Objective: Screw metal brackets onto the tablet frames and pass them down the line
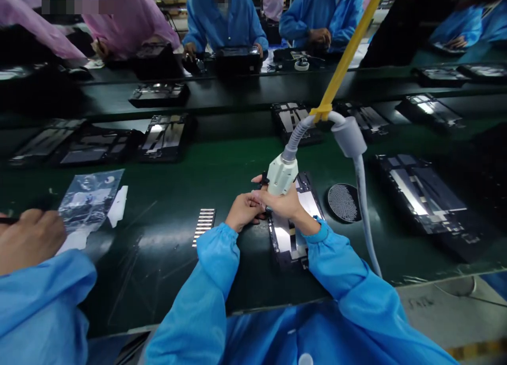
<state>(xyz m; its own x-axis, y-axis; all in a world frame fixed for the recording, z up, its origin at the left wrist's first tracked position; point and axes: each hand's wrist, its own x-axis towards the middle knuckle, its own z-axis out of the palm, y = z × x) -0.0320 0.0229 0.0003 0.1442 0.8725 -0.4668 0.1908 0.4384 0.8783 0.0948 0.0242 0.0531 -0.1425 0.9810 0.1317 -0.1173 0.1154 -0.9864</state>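
A pale power screwdriver (282, 175) hangs upright on a grey hose, and my right hand (285, 202) is wrapped round its lower body. Close against it, my left hand (244, 209) has its fingertips pinched together near the tool's tip. Whatever those fingers hold is too small or hidden to make out. Beneath the hands lies an opened tablet-like device (283, 238) with shiny silver panels, partly covered by my right hand and forearm. A round dish of small metal pieces (344, 202) sits to its right. On the left lies a strip with pale bars (204, 226).
A yellow strap (348, 53) holds up the hose; its cable (362, 212) drops at the right. A clear plastic bag (93, 196) lies left, beside a co-worker's hand (31, 238). More opened devices (420, 190) stand along the green bench (158, 196). Several people work opposite.
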